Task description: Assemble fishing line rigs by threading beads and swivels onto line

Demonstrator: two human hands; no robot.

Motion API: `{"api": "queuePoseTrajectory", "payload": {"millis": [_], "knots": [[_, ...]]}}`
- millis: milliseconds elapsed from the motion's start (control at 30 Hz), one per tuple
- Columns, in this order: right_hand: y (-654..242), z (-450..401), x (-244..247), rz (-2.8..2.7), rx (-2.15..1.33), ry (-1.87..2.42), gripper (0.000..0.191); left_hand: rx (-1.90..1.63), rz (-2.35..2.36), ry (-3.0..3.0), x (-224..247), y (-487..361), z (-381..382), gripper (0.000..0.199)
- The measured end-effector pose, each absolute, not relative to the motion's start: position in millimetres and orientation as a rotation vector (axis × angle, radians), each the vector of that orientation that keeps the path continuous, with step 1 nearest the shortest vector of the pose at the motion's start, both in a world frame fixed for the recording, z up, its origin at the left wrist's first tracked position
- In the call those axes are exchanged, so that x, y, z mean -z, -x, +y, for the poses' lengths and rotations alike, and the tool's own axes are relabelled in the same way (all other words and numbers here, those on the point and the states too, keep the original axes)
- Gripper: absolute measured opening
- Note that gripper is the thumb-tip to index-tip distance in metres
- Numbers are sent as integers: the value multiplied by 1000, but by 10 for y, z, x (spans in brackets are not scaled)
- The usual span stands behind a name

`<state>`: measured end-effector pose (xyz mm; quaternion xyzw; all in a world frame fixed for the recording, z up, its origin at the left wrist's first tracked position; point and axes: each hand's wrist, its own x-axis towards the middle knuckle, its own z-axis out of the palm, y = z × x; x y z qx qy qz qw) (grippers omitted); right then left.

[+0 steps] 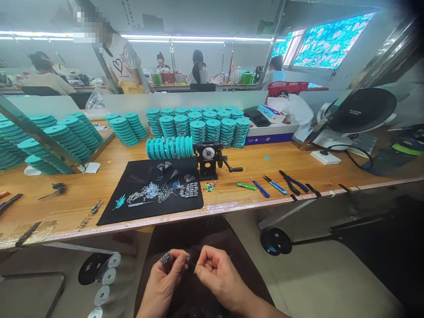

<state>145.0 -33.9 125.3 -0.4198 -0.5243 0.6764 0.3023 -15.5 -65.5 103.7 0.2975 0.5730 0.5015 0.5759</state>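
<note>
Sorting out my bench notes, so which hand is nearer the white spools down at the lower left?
The left hand is nearer, sitting to the right of the white spools. The right hand is farther away, on the far side of the left hand.

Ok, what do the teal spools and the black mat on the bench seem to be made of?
The teal spools look like moulded plastic, given their even colour and soft sheen. The black mat seems felt or foam, matte and lying flat, but the look leaves that open.

Varnished wooden workbench [82, 185], matt black cloth mat [185, 210], glossy teal plastic spools [169, 148], metal pliers [293, 182] with blue plastic handles
</note>
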Motion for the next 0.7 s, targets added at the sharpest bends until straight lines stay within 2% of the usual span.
{"api": "queuePoseTrajectory", "payload": {"millis": [433,567,700], "knots": [[-1431,-331,-1268,-1423,-1771,1149,18,-1128,1376,-842,-1165,153,-656,30],[-1440,-316,-1229,-1470,-1668,1195,20,-1133,1418,-947,-1165,178,-653,29],[-1432,-293,-1129,-1350,-1793,1131,31,-1150,1428,-1024,-1181,177,-670,26]]}}
